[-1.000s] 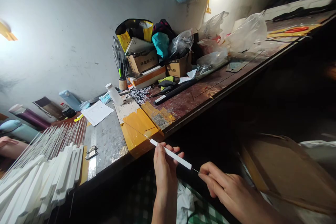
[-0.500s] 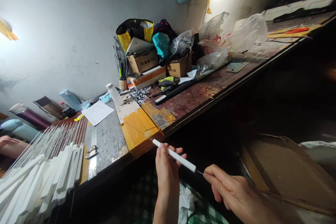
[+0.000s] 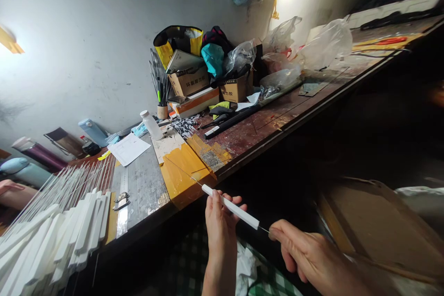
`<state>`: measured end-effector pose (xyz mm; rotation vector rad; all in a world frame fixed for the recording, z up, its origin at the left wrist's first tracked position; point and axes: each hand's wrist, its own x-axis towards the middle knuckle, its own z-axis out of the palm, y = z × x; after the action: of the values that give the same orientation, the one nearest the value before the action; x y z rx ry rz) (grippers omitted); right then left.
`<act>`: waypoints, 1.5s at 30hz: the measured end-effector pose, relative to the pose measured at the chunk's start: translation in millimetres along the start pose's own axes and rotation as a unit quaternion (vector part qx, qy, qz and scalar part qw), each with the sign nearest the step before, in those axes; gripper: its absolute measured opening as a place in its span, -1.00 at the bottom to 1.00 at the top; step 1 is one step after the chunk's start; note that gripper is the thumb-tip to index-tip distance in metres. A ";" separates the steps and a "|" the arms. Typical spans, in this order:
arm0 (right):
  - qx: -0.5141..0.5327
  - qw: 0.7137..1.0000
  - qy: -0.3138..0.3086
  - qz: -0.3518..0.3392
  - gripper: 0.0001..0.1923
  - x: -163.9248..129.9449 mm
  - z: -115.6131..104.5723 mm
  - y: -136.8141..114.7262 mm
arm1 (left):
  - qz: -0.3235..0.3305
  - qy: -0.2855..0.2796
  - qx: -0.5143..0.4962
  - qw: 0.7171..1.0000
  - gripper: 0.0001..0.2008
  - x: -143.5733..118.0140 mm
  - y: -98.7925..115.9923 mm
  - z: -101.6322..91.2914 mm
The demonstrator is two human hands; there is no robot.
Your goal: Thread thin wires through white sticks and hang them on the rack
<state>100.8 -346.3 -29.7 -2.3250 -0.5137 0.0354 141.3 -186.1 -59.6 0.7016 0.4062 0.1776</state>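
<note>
Two hands on one piece: my left hand (image 3: 219, 222) closes around the white stick (image 3: 230, 206) to steady it just off the bench (image 3: 263, 129) edge, while my right hand (image 3: 305, 254) at 4 o'clock pinches the thin wire (image 3: 264, 229) poking from its end. More white sticks (image 3: 52, 240) lie stacked at 9 o'clock, near to reach.

the stick (image 3: 230, 206) is showing plain white, like the strips (image 3: 58, 240) stacked at the left. yellow tape (image 3: 185, 169) is covering part of the dark red-brown bench (image 3: 263, 127). a green-and-white checked cloth (image 3: 274, 282) is lying below, and a teal bag (image 3: 212, 58) is sitting among brown boxes (image 3: 189, 81).
</note>
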 end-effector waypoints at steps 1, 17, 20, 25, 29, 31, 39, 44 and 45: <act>0.004 1.000 0.008 0.003 -0.76 0.8 1.6 1.1 | 0.001 0.001 0.001 1.000 -0.79 0.3 0.1 -0.2; 0.024 0.999 0.020 -0.012 -0.81 8.7 19.2 12.3 | 0.023 0.015 0.004 1.000 -0.83 3.9 9.4 -5.8; 0.031 0.999 0.011 -0.008 -0.78 10.4 17.4 8.5 | 0.024 0.017 0.006 1.000 -0.82 9.1 10.0 -7.4; 0.050 0.998 -0.024 -0.004 -0.76 13.5 19.8 8.0 | 0.027 0.026 -0.001 0.999 -0.75 16.6 9.3 -10.2; 0.051 0.999 0.010 0.005 -0.78 14.0 24.2 10.9 | 0.026 0.018 0.002 1.000 -0.76 16.8 9.3 -10.3; 0.042 0.999 -0.002 0.007 -0.76 12.6 23.2 11.3 | 0.024 0.018 0.010 0.999 -0.79 15.1 9.0 -9.3; 0.013 1.000 0.001 -0.006 -0.79 7.3 20.6 10.8 | 0.014 0.017 0.014 1.000 -0.83 9.1 6.7 -4.5; -0.010 1.000 -0.023 0.002 -0.72 1.9 17.3 12.7 | 0.009 0.021 0.032 0.999 -0.82 2.6 4.8 -2.3; -0.012 0.999 -0.034 0.001 -0.70 0.4 15.7 13.3 | 0.008 0.022 0.037 0.999 -0.82 0.6 4.5 -1.7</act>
<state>103.1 -344.3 -50.0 -2.3541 -0.5484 0.1097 141.1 -181.6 -58.0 0.7754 0.4520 0.1932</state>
